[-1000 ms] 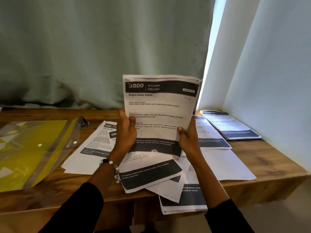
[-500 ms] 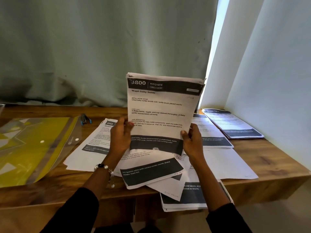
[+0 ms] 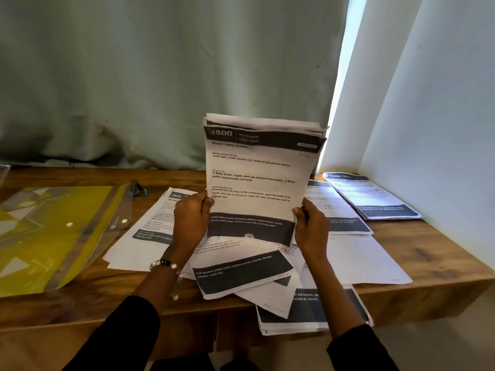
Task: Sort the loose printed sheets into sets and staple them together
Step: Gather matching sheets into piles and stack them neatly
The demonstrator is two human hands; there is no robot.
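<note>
STEP: squaring one set | HANDS: our left hand (image 3: 190, 222) and right hand (image 3: 310, 228) pinch the upright sheet set (image 3: 257, 180) by its side edges, above the loose sheets (image 3: 241, 274) on the worktop (image 3: 442, 253) | METHOD: loosen grip, tap bottom edge level; top edges look uneven | NEXT: stapler (image 3: 137, 188) lies at 10 o'clock.

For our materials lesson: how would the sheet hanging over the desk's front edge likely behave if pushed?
Probably floppy: the overhanging sheet is thin paper, unsupported past the desk edge. Likely light and slippery, so a nudge could slide it off. It lies under other loose sheets, which might shift too.
</note>
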